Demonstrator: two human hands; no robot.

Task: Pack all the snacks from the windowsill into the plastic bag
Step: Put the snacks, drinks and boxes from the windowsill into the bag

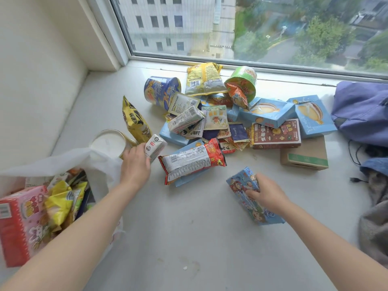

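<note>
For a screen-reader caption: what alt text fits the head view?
A person's left hand grips a small white carton beside a plastic bag of snacks, while the right hand holds a blue cartoon box. A snack pile lies on the windowsill.

We are seeing a white windowsill (pixel 189 238) carrying a heap of snacks (pixel 210 122), a blue cartoon box (pixel 243 185) lying nearer us, a cardboard box (pixel 304 157) and a purple cloth bag (pixel 361 110) sitting rightward, and a plastic bag (pixel 100 162) at its left.

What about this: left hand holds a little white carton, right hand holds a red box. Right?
No: the head view shows the right hand gripping a blue box, not red. The left hand does hold the white carton.
</note>
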